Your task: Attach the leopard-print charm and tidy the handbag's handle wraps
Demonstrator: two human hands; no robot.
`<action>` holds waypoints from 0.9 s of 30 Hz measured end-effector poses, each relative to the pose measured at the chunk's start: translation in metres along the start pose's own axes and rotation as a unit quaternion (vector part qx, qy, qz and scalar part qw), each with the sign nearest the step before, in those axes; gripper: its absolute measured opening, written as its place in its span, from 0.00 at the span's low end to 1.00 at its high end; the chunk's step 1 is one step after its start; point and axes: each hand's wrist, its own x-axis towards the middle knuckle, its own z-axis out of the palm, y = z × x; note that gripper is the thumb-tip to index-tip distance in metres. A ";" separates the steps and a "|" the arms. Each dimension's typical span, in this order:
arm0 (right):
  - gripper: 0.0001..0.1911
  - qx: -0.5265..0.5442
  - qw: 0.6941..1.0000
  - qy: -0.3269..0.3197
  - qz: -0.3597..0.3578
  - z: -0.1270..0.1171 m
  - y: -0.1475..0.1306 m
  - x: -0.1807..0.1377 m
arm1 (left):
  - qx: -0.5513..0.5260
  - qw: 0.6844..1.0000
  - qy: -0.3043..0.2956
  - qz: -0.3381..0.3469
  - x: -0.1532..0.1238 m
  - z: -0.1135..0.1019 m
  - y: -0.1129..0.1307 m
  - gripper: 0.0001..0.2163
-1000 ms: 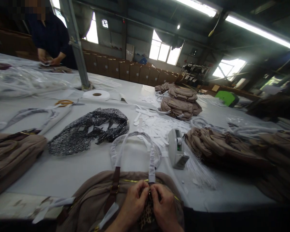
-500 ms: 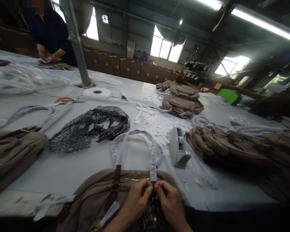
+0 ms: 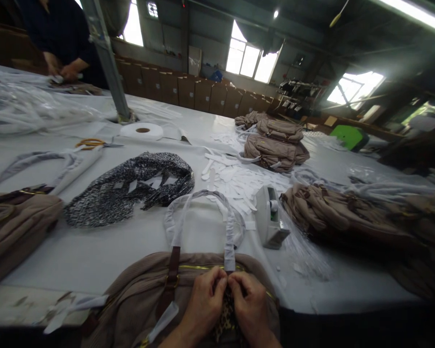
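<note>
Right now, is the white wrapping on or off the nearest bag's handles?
On: white wrapping covers the handles, with brown strap showing below.

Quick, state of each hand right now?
Left hand: closed in a pinch at the base of a wrapped bag handle; what it grips is hidden.
Right hand: also pinched closed there; its grip is hidden too.

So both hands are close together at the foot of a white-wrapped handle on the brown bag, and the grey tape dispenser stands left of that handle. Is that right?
Not quite: in the head view, the grey tape dispenser stands to the right of the white-wrapped handle. The left hand and right hand are indeed close together at the handle's foot, on the brown bag.
</note>
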 end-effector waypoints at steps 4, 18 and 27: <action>0.13 0.041 0.999 -0.020 0.023 -0.002 -0.007 0.007 | -0.054 0.998 -0.022 -0.008 0.005 0.003 -0.005 0.11; 0.32 -0.109 0.978 0.130 0.124 -0.068 0.057 -0.017 | 0.079 0.985 0.130 -0.085 0.041 -0.160 -0.004 0.37; 0.30 -0.156 0.970 0.179 -0.050 -0.045 0.082 -0.006 | 0.103 0.986 -0.045 -0.125 0.031 -0.163 0.011 0.23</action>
